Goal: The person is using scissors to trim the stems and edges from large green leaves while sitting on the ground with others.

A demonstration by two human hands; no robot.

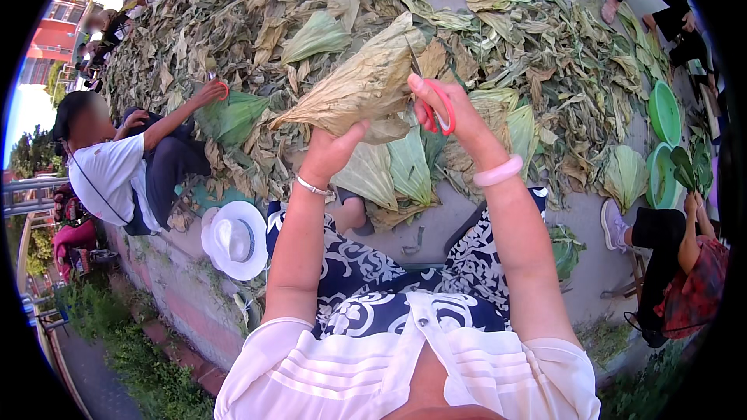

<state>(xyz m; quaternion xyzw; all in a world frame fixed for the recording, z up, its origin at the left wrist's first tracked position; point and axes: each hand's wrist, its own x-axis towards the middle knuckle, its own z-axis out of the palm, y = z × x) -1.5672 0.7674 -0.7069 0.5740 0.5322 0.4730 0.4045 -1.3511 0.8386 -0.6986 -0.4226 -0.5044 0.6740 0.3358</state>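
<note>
A folded, yellow-brown dried lotus leaf [362, 79] is gripped near its lower edge by my left hand [334, 150]. My right hand [467, 114] holds red-handled scissors [447, 116], fingers through the loops. Their dark blades point up along the leaf's right edge; whether they are parted is hard to make out. Below the held leaf, paler green folded leaves [408, 166] lie on the ground between my feet. A silver bangle circles my left wrist, and a pink one my right.
A broad heap of dried leaves [222, 29] spreads ahead. At left, a seated person [117, 163] also holds red-handled scissors. A white hat [236, 240] lies beside my left leg. Green basins [659, 175] and another seated person [694, 280] are at right.
</note>
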